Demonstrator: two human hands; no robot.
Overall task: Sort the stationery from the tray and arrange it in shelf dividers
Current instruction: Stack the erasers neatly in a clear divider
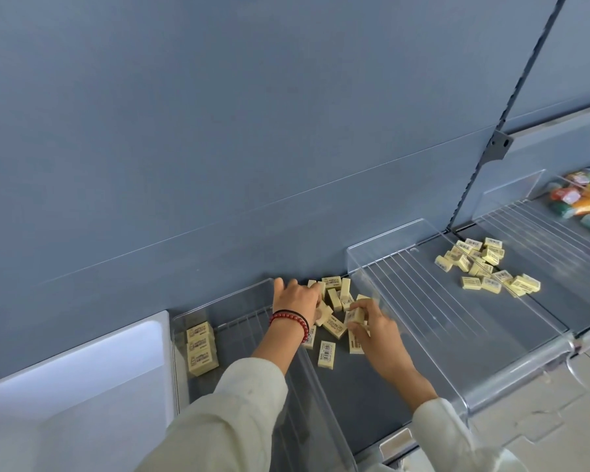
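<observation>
Several cream erasers lie scattered on the grey shelf between two clear dividers. My left hand, with red and black bracelets on the wrist, reaches into the pile and grips erasers near the back wall. My right hand pinches one eraser at the pile's right side. A neat stack of erasers sits in the left clear divider. Another loose heap of erasers lies further right on the shelf.
A clear ribbed divider lies to the right of my hands. A third clear divider and colourful packets sit at the far right. A white tray lies at the left. The blue back wall stands behind.
</observation>
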